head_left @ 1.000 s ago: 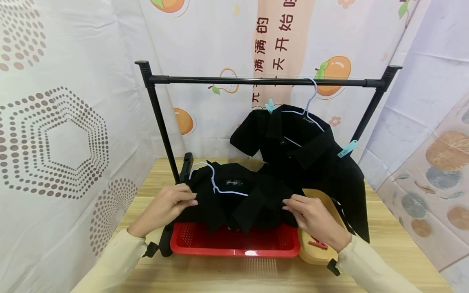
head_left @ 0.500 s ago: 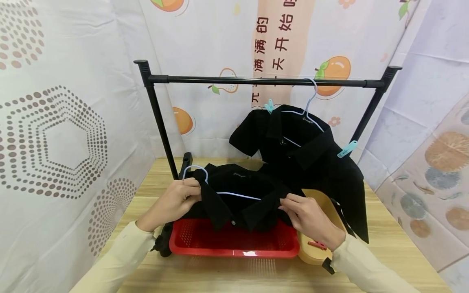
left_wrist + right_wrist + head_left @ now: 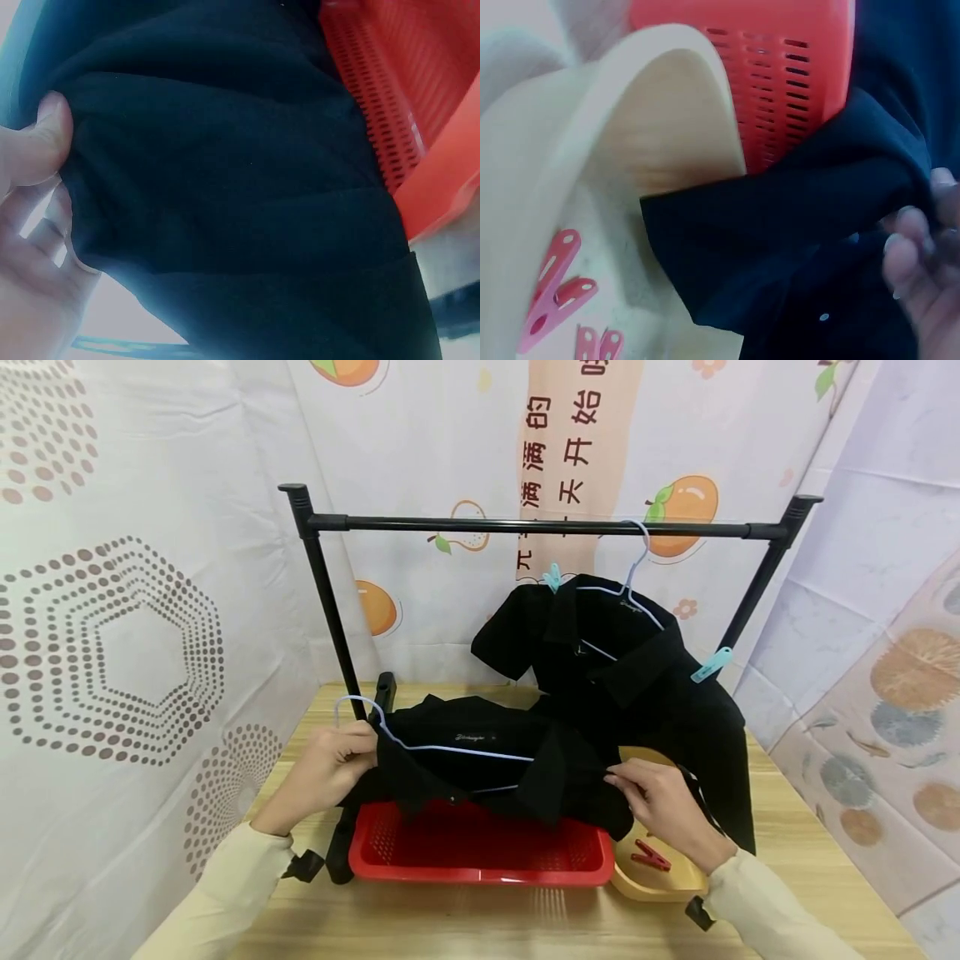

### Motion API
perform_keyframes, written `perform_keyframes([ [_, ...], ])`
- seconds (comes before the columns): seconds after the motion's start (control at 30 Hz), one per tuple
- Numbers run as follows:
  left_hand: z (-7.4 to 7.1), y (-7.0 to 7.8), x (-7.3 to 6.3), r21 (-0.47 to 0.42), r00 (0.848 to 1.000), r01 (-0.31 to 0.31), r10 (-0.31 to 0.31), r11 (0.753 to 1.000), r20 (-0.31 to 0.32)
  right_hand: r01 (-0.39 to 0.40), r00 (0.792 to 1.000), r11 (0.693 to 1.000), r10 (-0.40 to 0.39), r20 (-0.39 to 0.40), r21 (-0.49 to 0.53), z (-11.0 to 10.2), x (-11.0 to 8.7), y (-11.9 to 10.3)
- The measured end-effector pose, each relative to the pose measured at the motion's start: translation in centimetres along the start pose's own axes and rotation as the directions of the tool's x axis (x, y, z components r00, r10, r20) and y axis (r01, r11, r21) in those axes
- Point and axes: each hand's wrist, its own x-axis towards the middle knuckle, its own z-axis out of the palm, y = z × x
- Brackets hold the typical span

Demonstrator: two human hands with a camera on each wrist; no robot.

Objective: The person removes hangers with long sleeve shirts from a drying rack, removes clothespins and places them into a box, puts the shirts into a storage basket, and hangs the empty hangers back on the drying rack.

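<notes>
A black collared shirt [image 3: 498, 718] is stretched above a red plastic basket [image 3: 480, 875], with a light-blue hanger [image 3: 450, 749] inside its neck. The hanger's hook points up to the left. My left hand [image 3: 321, 777] pinches the shirt at its left shoulder; in the left wrist view the thumb presses on the cloth while the other fingers lie partly behind it. On the other side, my right hand [image 3: 667, 802] pinches the right shoulder. The right wrist view shows a sleeve [image 3: 765, 232] draping from those fingertips over the edge of a yellow basin [image 3: 663, 893].
A black rack [image 3: 487, 524] stands over the table. On its bar hangs another black shirt [image 3: 637, 668] by a blue hanger, with a turquoise clothespin [image 3: 712, 665] at one shoulder and another clothespin [image 3: 552, 577] at the other. Red clothespins [image 3: 651, 856] lie in the basin.
The hanger and its hook have shifted left and now lie across the shirt's neck. My left hand moved left, and the right hand moved slightly right, so the shirt is spread wider.
</notes>
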Motion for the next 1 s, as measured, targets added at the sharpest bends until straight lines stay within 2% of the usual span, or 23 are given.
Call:
perform_keyframes([
  [0.13,0.4,0.1,0.2,0.03,1.0,-0.021,0.02,0.999,0.008,-0.057,0.996,0.998,0.059,0.073,-0.02,0.1,0.2,-0.5],
  [0.23,0.8,0.2,0.3,0.038,1.0,-0.023,0.023,0.999,0.0,-0.096,0.994,0.995,0.095,0.055,0.01,-0.2,0.7,-1.6],
  [0.33,1.0,0.3,0.2,0.033,1.0,-0.013,0.013,0.999,0.001,-0.076,0.997,0.995,0.076,0.015,0.06,-0.5,1.5,-3.0],
  [0.43,1.0,0.3,0.1,0.024,1.0,-0.005,0.005,1.0,0.0,0.001,1.0,0.996,-0.002,0.011,0.094,-0.4,2.3,-3.9],
  [0.5,1.0,0.2,0.1,0.017,1.0,-0.005,0.005,1.0,-0.001,0.015,1.0,0.992,-0.018,0.019,0.125,-0.2,2.5,-4.2],
  [0.57,1.0,0.2,0.1,0.01,1.0,-0.009,0.009,1.0,0.0,-0.048,0.998,0.974,0.04,0.04,0.22,0.0,2.5,-4.2],
  [0.6,1.0,0.1,0.2,0.004,1.0,-0.011,0.011,1.0,0.0,-0.11,0.993,0.95,0.094,0.068,0.293,0.1,2.5,-4.1],
  [0.63,0.9,0.1,0.2,-0.001,1.0,-0.012,0.012,1.0,-0.001,-0.198,0.979,0.904,0.166,0.115,0.379,0.1,2.4,-4.1],
  [0.67,0.9,0.1,0.2,-0.005,1.0,-0.013,0.013,1.0,-0.003,-0.283,0.959,0.84,0.231,0.167,0.464,0.2,2.4,-4.0],
  [0.7,0.9,0.1,0.3,-0.009,1.0,-0.015,0.015,1.0,-0.006,-0.372,0.928,0.747,0.292,0.231,0.55,0.2,2.4,-3.9],
  [0.73,1.0,0.2,0.4,-0.013,1.0,-0.016,0.016,1.0,-0.007,-0.458,0.889,0.634,0.34,0.307,0.623,0.4,2.3,-3.9],
  [0.77,1.0,0.2,0.4,-0.022,1.0,-0.016,0.016,1.0,-0.008,-0.53,0.846,0.508,0.369,0.384,0.68,0.5,2.4,-3.8],
  [0.83,1.1,0.4,0.5,-0.032,1.0,-0.019,0.019,0.999,-0.007,-0.626,0.765,0.254,0.386,0.516,0.737,0.9,2.5,-3.8],
  [0.87,1.1,0.5,0.6,-0.036,1.0,-0.022,0.022,0.999,-0.006,-0.651,0.731,0.142,0.38,0.566,0.746,1.2,2.6,-3.9],
  [0.9,1.2,0.6,0.7,-0.044,1.0,-0.025,0.024,0.999,-0.004,-0.672,0.698,0.047,0.376,0.61,0.739,1.5,2.6,-3.9],
  [0.93,1.3,0.7,0.7,-0.047,1.0,-0.027,0.027,0.999,-0.002,-0.686,0.672,-0.019,0.367,0.643,0.728,1.8,2.6,-4.0],
  [0.97,1.3,0.8,0.8,-0.05,1.0,-0.03,0.03,0.998,-0.002,-0.695,0.655,-0.061,0.358,0.666,0.716,2.1,2.6,-4.1],
  [1.0,1.4,0.8,0.8,-0.047,0.999,-0.033,0.033,0.998,-0.003,-0.704,0.642,-0.08,0.353,0.68,0.706,2.4,2.6,-4.2],
])
